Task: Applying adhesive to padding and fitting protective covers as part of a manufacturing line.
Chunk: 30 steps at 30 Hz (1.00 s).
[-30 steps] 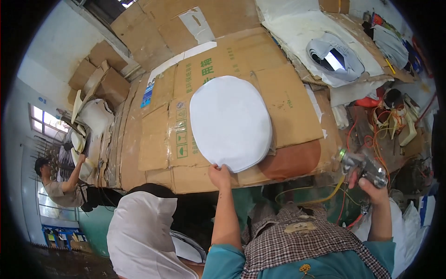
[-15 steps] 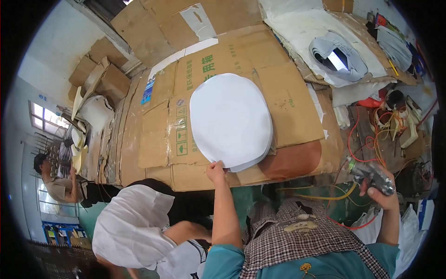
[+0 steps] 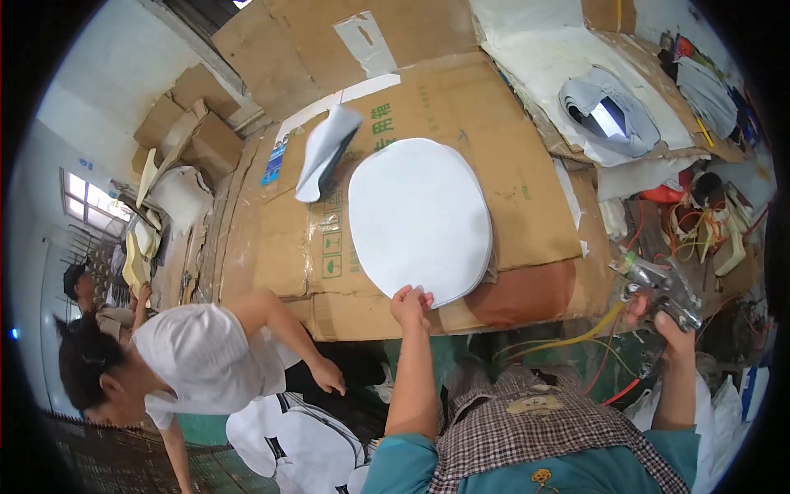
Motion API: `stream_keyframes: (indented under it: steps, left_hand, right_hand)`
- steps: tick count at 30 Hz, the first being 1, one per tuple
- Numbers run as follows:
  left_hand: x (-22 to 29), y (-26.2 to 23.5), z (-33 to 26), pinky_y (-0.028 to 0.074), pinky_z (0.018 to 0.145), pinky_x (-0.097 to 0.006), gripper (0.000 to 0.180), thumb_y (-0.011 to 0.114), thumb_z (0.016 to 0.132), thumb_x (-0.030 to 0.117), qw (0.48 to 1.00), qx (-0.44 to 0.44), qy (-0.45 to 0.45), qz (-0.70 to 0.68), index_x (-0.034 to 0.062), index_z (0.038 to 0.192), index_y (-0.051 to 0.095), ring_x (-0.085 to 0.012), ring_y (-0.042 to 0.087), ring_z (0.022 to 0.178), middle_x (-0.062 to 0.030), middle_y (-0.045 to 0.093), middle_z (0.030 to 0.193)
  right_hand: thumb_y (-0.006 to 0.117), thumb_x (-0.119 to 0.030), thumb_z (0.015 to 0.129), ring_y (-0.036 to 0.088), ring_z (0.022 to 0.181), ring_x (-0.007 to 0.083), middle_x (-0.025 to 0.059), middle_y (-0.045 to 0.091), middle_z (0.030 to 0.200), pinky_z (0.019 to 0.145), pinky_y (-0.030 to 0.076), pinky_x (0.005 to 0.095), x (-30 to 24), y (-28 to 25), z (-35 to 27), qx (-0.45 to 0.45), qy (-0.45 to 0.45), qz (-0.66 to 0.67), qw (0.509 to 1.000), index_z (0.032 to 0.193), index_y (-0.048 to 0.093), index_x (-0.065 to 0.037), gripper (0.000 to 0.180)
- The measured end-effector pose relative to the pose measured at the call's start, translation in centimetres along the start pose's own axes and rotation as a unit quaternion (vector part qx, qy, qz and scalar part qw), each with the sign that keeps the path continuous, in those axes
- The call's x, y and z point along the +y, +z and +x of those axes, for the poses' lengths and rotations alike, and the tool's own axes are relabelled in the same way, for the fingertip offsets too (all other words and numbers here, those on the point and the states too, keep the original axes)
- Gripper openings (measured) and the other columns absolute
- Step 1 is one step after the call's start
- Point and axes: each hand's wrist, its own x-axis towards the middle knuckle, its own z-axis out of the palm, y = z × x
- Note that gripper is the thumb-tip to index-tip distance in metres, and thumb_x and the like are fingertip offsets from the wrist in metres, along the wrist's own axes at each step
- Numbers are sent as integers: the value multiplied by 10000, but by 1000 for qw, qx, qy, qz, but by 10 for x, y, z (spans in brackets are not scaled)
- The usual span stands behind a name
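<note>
A large white oval panel (image 3: 418, 216) lies flat on the cardboard-covered workbench (image 3: 535, 206). My left hand (image 3: 410, 305) pinches its near edge. My right hand (image 3: 665, 319) is off to the right, below the bench edge, closed around a metal spray gun (image 3: 652, 284) with yellow and red hoses trailing from it. A smaller white curved piece (image 3: 324, 152) is in the air or tilted above the bench, left of the oval panel.
A person in a white shirt (image 3: 206, 362) bends at the bench's near left, one hand (image 3: 329, 379) hanging down. Another person (image 3: 90, 300) sits far left. White moulded parts (image 3: 605, 115) lie at the back right; cables and tools (image 3: 708, 222) clutter the right.
The person in white has moved in closer at the left. A white curved piece has appeared above the bench left of the oval panel. My right hand with the spray gun has barely shifted.
</note>
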Motion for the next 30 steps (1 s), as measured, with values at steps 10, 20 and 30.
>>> stream_keyframes:
  steps: [10,20,30]
  left_hand:
    - [23,-13,13,508,451,-274,307,568,765,-35,999,32,27,-28,4,1039,435,-222,604,564,-135,570,813]
    - [43,-14,15,503,493,-286,358,565,771,-12,998,42,32,-39,56,1102,449,-243,616,642,-104,567,855]
    - [118,51,5,491,529,-288,845,543,758,-59,992,-58,112,31,145,1431,76,-197,575,589,-101,542,786]
  right_hand:
    - [640,-252,793,578,783,211,107,574,872,727,464,344,5,1,22,-24,16,-49,998,1121,484,54,476]
    - [632,-238,797,570,790,196,96,569,873,725,467,330,15,4,57,-48,32,-46,997,1147,478,39,473]
    - [626,-222,798,562,800,191,91,570,874,728,464,324,24,0,79,-52,34,-81,995,1111,493,38,429]
